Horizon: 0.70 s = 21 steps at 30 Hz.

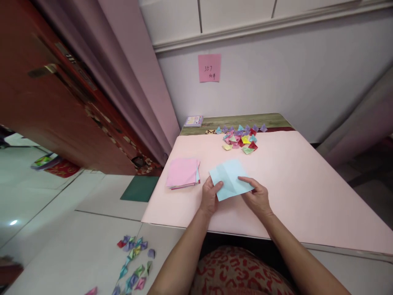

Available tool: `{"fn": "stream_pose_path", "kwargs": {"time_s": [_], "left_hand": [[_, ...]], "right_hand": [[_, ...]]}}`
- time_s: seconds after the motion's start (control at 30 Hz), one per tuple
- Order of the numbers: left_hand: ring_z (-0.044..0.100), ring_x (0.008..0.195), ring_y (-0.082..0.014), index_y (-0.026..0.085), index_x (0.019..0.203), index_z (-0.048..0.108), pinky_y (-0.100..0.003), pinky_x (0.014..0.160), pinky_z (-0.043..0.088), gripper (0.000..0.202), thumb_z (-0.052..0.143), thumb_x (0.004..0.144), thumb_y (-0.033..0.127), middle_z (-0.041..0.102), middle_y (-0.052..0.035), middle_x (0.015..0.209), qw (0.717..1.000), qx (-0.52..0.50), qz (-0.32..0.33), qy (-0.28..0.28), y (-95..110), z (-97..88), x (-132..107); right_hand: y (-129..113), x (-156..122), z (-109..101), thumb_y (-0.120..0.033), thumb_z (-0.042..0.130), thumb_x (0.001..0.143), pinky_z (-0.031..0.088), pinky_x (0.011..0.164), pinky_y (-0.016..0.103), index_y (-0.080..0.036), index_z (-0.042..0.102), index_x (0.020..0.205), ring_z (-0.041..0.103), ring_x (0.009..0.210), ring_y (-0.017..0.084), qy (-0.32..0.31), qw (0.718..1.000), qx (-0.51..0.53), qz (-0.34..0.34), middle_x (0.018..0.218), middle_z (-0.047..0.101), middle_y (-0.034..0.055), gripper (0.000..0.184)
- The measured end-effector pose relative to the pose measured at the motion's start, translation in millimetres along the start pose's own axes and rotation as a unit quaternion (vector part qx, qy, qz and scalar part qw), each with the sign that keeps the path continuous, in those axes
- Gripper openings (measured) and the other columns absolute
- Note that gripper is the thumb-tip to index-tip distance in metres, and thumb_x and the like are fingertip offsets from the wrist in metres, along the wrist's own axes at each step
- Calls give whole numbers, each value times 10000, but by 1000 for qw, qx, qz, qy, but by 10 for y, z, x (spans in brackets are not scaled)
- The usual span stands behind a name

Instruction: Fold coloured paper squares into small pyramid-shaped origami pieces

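A light blue sheet of paper (231,174) with crease lines across it is held up over the table's near part. My left hand (210,195) grips its lower left edge, thumb on top and the other fingers behind. On the right side, my right hand (257,196) pinches the same sheet, with a finger or thumb lying on its face. To the left lies a stack of square paper (183,172), pink on top with blue and red edges below. Beyond the sheet sits a pile of small folded paper pieces (236,140) in several colours.
The table has a pale pink cover (307,196). A small card stack (193,121) lies at its far left corner. More folded pieces (134,253) are scattered on the floor at left, near a green mat (139,188). A pink note (209,68) hangs on the wall.
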<state>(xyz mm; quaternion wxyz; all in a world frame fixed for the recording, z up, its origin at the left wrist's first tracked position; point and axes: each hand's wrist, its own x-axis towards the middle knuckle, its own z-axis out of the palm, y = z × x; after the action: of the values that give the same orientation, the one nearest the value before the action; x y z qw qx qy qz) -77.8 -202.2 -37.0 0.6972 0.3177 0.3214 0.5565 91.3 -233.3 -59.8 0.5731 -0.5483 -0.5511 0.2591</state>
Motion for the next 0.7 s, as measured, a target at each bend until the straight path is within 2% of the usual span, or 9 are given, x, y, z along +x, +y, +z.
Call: {"fn": "stream_pose_path", "kwargs": {"time_s": [0.07, 0.13, 0.2, 0.27, 0.4, 0.5, 0.57, 0.63, 0.7], "left_hand": [[699, 921, -253, 140, 1125, 647, -379, 877, 514, 579, 865, 606, 274, 737, -119, 1051, 1000, -13, -2, 24, -31, -39, 9], [699, 901, -235, 139, 1083, 660, -367, 862, 521, 543, 868, 591, 240, 743, -107, 1025, 999, -23, 6, 46, -71, -71, 23], [695, 920, -226, 144, 1078, 667, -360, 865, 522, 516, 859, 605, 226, 741, -100, 1045, 998, -20, 19, 53, -102, -88, 31], [694, 929, -229, 136, 1063, 677, -367, 872, 525, 489, 852, 617, 231, 740, -102, 1051, 998, -5, 25, 50, -119, -93, 27], [699, 911, -237, 118, 1050, 693, -386, 882, 526, 469, 849, 627, 243, 745, -110, 1033, 999, 27, 27, 29, -136, -94, 9], [700, 920, -237, 126, 1098, 687, -375, 878, 526, 517, 853, 622, 237, 743, -110, 1056, 998, 23, 38, 44, -142, -96, 10], [700, 924, -238, 130, 1120, 682, -368, 866, 529, 544, 857, 615, 234, 742, -110, 1063, 997, 12, 44, 63, -140, -96, 15], [697, 934, -238, 135, 1129, 680, -370, 870, 527, 547, 855, 621, 237, 739, -109, 1071, 997, 8, 46, 61, -131, -93, 15], [695, 924, -235, 137, 1101, 693, -371, 875, 522, 505, 849, 632, 243, 742, -102, 1060, 998, 17, 42, 39, -117, -90, 6]], "right_hand": [[-24, 4, 16, -239, 558, 803, 527, 808, 326, -223, 630, 1258, 655, 965, 221, 3, 1000, -6, -9, 1180, 679, 73, 460], [-61, 8, 20, -260, 510, 861, 516, 898, 365, -214, 524, 1370, 630, 1089, 233, 51, 998, -12, -19, 1301, 613, 104, 511], [-104, 5, 15, -280, 475, 910, 508, 932, 405, -205, 492, 1385, 616, 1120, 237, 131, 990, -32, -32, 1330, 579, 127, 482], [-153, -7, 14, -297, 492, 927, 517, 912, 428, -200, 552, 1308, 625, 1077, 243, 181, 978, -77, -72, 1253, 614, 128, 398], [-274, -20, 58, -320, 615, 890, 499, 934, 457, -221, 648, 1145, 621, 1049, 265, 135, 955, -191, -183, 1103, 679, 96, 275], [-383, 0, 71, -309, 615, 893, 456, 993, 511, -179, 488, 1373, 549, 1199, 311, 196, 937, -225, -183, 1288, 592, 161, 514], [-442, 15, 49, -299, 603, 896, 422, 1028, 538, -154, 393, 1445, 477, 1291, 335, 231, 926, -230, -192, 1386, 507, 196, 605], [-473, 18, 33, -293, 604, 896, 412, 1040, 525, -188, 470, 1387, 497, 1278, 325, 194, 923, -243, -225, 1363, 538, 170, 519], [-470, 3, 58, -320, 605, 900, 428, 1025, 493, -223, 568, 1275, 562, 1203, 302, 119, 929, -256, -240, 1277, 613, 130, 388]]}}
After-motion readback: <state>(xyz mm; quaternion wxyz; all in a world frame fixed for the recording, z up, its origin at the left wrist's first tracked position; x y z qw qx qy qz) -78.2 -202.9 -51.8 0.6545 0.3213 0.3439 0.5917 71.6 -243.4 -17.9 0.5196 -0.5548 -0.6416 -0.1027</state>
